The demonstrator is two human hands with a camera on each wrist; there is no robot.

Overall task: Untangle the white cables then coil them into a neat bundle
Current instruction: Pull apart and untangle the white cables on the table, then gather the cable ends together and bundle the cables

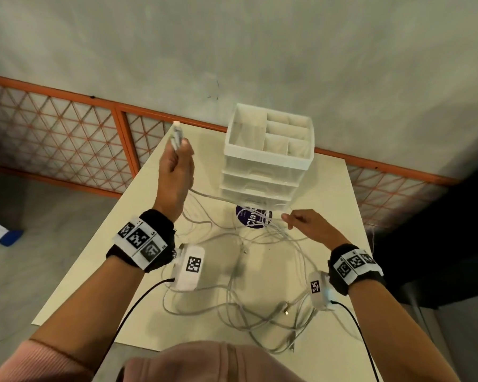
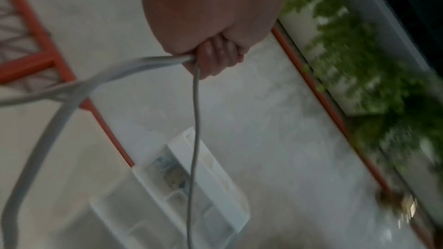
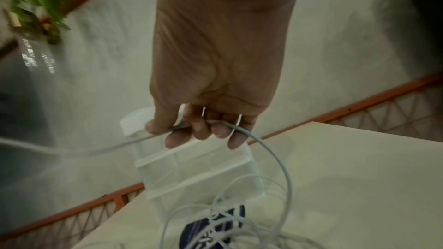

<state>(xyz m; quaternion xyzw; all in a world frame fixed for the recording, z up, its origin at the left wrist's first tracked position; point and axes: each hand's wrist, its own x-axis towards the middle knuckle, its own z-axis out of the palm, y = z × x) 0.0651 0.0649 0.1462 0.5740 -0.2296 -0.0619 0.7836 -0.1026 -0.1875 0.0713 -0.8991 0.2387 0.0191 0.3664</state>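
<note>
The white cables (image 1: 262, 274) sprawl in a loose tangle across the pale bench (image 1: 334, 194), some strands lifted off it. The left hand (image 1: 174, 172) is raised above the bench's far left corner, its fingers (image 2: 215, 58) curled round several strands whose plug ends stick up past the fist. The right hand (image 1: 312, 227) hovers low over the tangle, its fingers (image 3: 199, 130) curled round a single strand. A white drawer organiser (image 1: 268, 150) stands just behind a dark blue round sticker (image 1: 250, 220).
</note>
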